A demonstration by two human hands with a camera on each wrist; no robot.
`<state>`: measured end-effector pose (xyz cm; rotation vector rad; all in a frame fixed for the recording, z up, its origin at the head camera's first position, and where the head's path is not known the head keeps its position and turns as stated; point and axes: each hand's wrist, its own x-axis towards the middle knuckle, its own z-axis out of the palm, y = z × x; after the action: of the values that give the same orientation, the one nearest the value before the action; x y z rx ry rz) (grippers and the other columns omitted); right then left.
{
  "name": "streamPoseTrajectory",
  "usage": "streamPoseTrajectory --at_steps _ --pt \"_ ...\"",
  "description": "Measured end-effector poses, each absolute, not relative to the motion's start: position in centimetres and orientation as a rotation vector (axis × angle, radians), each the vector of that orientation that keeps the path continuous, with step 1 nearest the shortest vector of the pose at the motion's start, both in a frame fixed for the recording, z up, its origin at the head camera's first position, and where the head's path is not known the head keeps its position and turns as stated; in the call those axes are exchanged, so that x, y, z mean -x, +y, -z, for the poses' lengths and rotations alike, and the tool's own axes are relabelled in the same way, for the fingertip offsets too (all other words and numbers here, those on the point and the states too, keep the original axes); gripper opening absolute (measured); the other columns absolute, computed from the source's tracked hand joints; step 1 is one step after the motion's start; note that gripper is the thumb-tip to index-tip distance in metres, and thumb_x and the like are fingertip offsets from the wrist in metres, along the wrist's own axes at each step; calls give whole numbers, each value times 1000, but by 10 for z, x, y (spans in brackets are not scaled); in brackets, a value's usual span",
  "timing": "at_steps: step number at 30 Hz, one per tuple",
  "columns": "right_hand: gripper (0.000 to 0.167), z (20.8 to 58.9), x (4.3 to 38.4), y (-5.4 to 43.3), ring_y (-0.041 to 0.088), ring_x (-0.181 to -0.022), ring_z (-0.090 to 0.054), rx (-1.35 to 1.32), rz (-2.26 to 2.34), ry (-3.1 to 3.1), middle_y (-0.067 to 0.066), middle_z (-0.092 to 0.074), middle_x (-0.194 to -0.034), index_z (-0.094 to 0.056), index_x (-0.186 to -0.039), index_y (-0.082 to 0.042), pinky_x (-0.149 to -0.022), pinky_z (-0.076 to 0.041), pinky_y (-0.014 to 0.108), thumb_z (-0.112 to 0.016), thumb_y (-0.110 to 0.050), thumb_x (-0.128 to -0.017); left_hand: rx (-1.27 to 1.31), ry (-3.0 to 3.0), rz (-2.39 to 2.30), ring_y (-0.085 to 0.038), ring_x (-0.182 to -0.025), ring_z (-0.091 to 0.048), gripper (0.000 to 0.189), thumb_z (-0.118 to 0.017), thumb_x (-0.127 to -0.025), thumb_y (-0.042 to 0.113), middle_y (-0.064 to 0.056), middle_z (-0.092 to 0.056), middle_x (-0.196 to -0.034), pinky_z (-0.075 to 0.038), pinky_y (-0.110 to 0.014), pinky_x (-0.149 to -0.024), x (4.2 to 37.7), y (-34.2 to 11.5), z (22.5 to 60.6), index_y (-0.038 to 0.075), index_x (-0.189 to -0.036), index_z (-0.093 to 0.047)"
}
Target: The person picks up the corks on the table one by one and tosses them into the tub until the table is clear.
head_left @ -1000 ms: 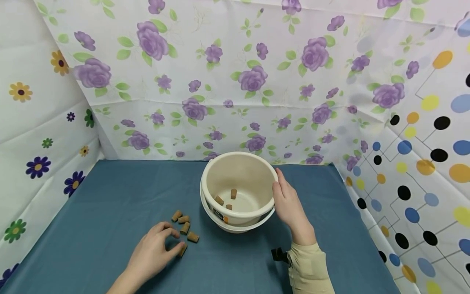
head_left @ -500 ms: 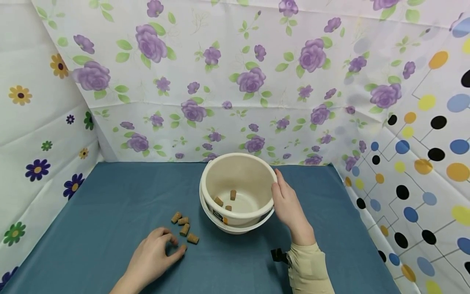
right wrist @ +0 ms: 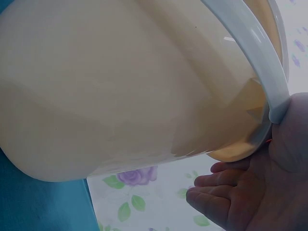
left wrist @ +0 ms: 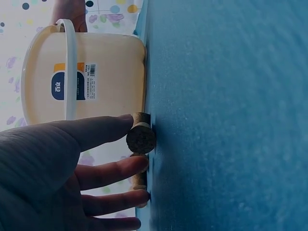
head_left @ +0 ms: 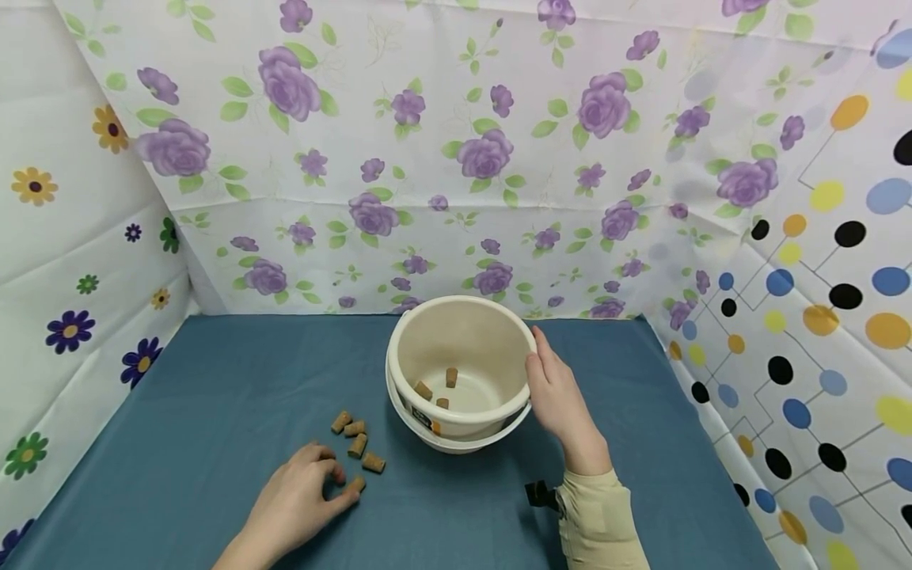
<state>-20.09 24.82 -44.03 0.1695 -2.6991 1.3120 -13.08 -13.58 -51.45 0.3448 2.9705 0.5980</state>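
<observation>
A cream plastic bucket (head_left: 463, 336) with a white handle (left wrist: 70, 72) stands on the blue cloth. Inside it three corks (head_left: 452, 378) are visible. My right hand (head_left: 563, 400) rests against the bucket's right side at the rim; its fingers look fairly straight in the right wrist view (right wrist: 231, 192). Left of the bucket, my left hand (head_left: 295, 495) is low over the cloth. Its thumb and fingers are spread around the nearest cork (left wrist: 141, 139), the thumb apparently touching it. More loose corks (head_left: 358, 445) lie just beyond those fingers.
Blue cloth (head_left: 235, 380) covers the table. Floral sheeting (head_left: 427, 158) hangs at the back, with a flower-patterned sheet (head_left: 71, 253) on the left and a dotted one (head_left: 819, 340) on the right. A small black piece (head_left: 541, 495) sits at my right sleeve.
My left hand has drawn slightly down and back, its thumb shifting about the nearest cork, which was mostly covered half a second ago. The right hand and bucket stay put.
</observation>
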Motion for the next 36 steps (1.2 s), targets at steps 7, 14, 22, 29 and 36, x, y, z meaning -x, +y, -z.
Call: streamPoseTrajectory --at_steps 7,14,22,29,36 --pt "60 439 201 249 42 -150 -43 -179 -1292 -2694 24 -36 -168 -21 -172 -7 -118 -38 63 -32 -33 -118 -361 2954 -586 -20 -99 -63 31 -97 -77 43 1 -66 -106 -56 -45 -78 131 -136 512 28 -73 -70" --pt "59 440 203 249 43 -149 -44 -175 -1291 -2695 25 -37 -168 -21 -172 -7 -118 -39 63 -31 -32 -118 -395 2972 -578 -21 -102 -63 29 -99 -76 39 0 -67 -107 -57 -46 -81 132 -136 512 28 -71 -72" --pt "60 440 202 249 42 -150 -44 -166 -1298 -2702 23 -36 -168 -21 -172 -9 -118 -39 63 -32 -33 -118 -413 2967 -584 -22 -103 -63 27 -98 -77 34 -1 -67 -107 -58 -46 -80 132 -138 511 27 -70 -72" --pt "60 439 201 248 41 -151 -42 -169 -1307 -2704 22 -36 -169 -21 -172 -9 -119 -38 62 -32 -34 -118 -382 2946 -574 -41 -129 -61 23 -96 -79 32 -12 -71 -121 -54 -61 -100 132 -139 509 26 -74 -75" --pt "60 440 202 248 40 -152 -41 -165 -1315 -2704 21 -34 -170 -21 -172 -9 -120 -37 62 -32 -35 -118 -366 2929 -606 -45 -134 -58 21 -96 -80 28 -13 -72 -124 -50 -64 -104 132 -141 505 26 -77 -75"
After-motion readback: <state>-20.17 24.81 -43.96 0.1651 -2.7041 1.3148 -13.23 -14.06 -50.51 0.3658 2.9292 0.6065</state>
